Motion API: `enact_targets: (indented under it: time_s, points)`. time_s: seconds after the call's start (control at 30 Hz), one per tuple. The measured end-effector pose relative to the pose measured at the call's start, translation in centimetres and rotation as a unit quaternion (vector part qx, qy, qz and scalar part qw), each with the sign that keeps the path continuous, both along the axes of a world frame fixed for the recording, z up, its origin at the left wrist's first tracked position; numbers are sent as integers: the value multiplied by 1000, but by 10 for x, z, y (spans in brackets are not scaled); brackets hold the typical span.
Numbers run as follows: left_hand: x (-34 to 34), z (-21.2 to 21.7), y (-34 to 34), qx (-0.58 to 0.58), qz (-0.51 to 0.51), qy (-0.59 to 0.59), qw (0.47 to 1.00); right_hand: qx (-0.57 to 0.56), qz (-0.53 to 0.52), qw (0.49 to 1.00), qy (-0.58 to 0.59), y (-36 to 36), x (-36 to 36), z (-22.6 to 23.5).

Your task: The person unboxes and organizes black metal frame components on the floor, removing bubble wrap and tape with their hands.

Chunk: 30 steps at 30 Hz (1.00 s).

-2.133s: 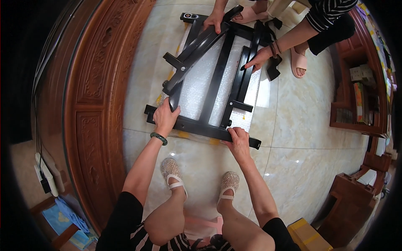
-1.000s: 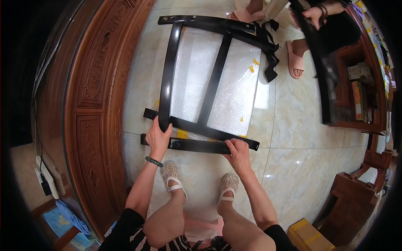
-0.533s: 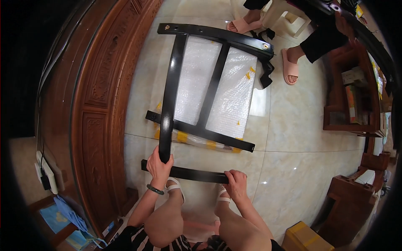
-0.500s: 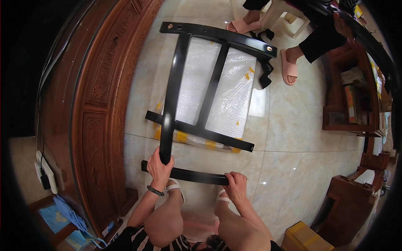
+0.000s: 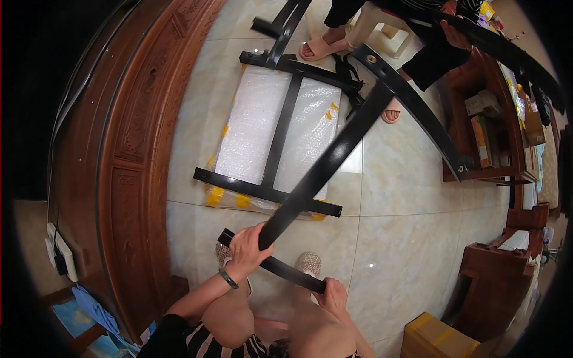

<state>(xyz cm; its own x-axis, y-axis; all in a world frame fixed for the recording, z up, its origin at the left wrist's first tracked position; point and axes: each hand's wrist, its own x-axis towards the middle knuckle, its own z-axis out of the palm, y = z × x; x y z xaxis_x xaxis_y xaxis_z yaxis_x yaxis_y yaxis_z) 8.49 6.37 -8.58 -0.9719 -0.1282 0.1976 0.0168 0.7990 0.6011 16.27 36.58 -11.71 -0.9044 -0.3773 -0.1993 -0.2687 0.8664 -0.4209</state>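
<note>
My left hand [image 5: 246,249] grips the near end of a long black metal bar [image 5: 334,160] that slants up to the right and joins a curved black bar [image 5: 418,113]. My right hand [image 5: 332,295] holds the right end of a short black crossbar [image 5: 279,267] lying across my knees. Beyond them a black frame piece [image 5: 270,190] rests on a white bubble-wrapped package [image 5: 271,134] on the marble floor. Another person [image 5: 425,53] stands at the far end, a hand on another black bar [image 5: 513,51].
A carved dark wooden cabinet [image 5: 134,143] runs along the left. Wooden shelving [image 5: 495,143] and wooden furniture [image 5: 489,274] stand at right. A yellow cardboard box [image 5: 431,340] sits at lower right. A white stool [image 5: 373,18] is by the other person's sandalled feet.
The long bar in my left hand has swung from upright on the left to slanting right, with its curved top bar lifted. Both hands have pulled toward my knees.
</note>
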Motion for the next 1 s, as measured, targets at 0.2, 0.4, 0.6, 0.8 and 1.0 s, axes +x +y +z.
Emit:
enact_targets:
  time_s: [0.2,0.4,0.6,0.8,1.0]
  points:
    - [-23,-5,33,18,-81,19,996,11,-89,994,-62,14,19,1]
    - [-47,-8,83,65,-176,-81,979,-51,-141,975,-163,30,0,25]
    - [-51,-18,143,63,-223,3,973,-490,-428,758,-48,12,-94,36]
    - [-41,-15,166,15,-296,-8,955,-571,-599,558,59,6,-175,53]
    - [-33,-2,178,134,-397,-31,907,-438,-631,632,105,48,-157,18]
